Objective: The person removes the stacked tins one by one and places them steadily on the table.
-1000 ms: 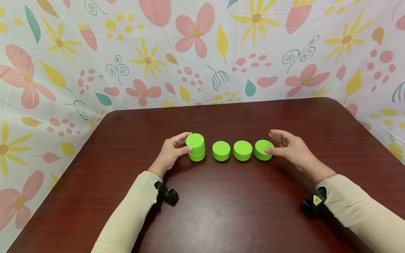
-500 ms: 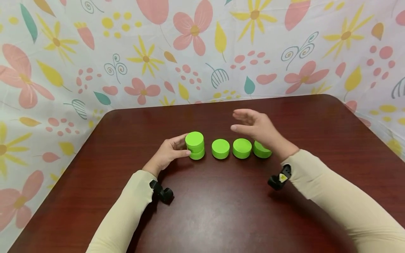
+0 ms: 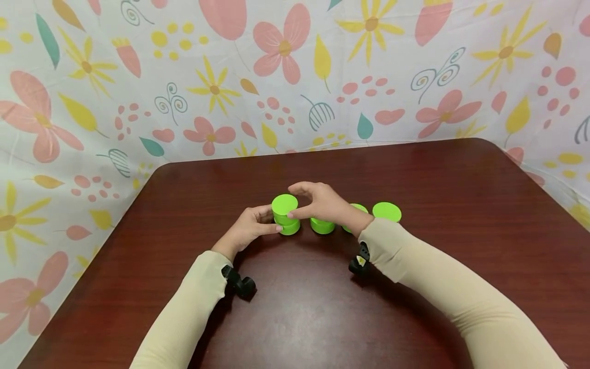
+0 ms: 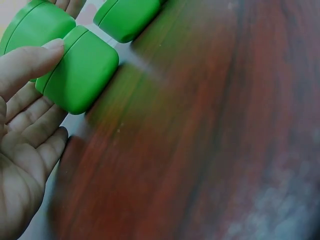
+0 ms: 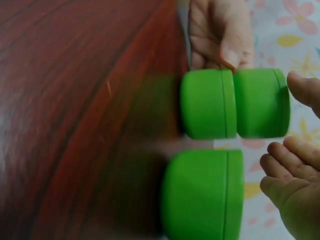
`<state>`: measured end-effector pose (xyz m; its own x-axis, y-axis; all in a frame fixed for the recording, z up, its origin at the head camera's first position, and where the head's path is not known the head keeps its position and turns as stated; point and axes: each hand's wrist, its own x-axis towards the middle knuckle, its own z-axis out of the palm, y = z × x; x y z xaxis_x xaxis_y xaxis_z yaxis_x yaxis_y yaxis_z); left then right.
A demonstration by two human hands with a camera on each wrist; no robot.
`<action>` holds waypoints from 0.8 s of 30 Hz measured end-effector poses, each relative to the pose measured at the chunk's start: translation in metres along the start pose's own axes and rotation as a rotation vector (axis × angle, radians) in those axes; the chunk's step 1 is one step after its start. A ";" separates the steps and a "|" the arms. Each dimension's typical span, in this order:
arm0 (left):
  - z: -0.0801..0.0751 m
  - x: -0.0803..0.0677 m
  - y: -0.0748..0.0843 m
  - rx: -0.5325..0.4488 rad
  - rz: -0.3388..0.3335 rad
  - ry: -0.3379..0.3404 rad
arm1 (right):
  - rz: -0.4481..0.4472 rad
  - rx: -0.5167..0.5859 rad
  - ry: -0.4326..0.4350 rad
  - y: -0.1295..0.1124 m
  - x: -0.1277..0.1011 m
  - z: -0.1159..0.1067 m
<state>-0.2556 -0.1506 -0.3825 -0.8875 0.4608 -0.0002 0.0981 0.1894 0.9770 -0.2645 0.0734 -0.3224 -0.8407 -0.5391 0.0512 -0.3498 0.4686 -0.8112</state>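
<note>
Two round green lidded containers stand stacked, the upper container on the lower container. My left hand holds the lower one from the left; in the left wrist view its thumb lies near the seam between the two, with the fingers partly hidden behind. From the right, my right hand arches around the upper container, thumb in front and fingers spread behind. In the right wrist view a gap shows between those fingers and the upper container, while the thumb tip is right at its lid edge.
Right of the stack, a green container stands partly under my right hand. Another container is mostly behind the right wrist, and one more container ends the row. All rest on a dark wooden table before a flowered cloth.
My right hand has left the rightmost container and swung left over the row to the stack's upper container. The left hand has slid slightly down, from the upper container toward the lower one.
</note>
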 end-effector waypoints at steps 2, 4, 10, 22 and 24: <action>0.000 0.000 -0.001 -0.001 0.001 0.002 | 0.005 -0.011 -0.005 -0.001 0.002 0.004; 0.000 0.000 -0.002 0.006 0.007 0.001 | 0.003 -0.027 -0.002 0.000 0.003 0.007; -0.002 0.002 -0.003 0.006 0.008 0.003 | -0.013 -0.042 0.008 0.000 0.005 0.009; -0.001 0.002 0.000 -0.009 -0.024 0.003 | -0.014 -0.034 0.027 0.000 0.004 0.011; -0.001 0.001 -0.001 -0.005 -0.030 0.004 | -0.006 -0.031 0.028 0.001 0.004 0.011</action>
<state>-0.2571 -0.1508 -0.3832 -0.8916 0.4519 -0.0286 0.0695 0.1990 0.9775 -0.2637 0.0634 -0.3292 -0.8496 -0.5224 0.0724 -0.3672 0.4872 -0.7923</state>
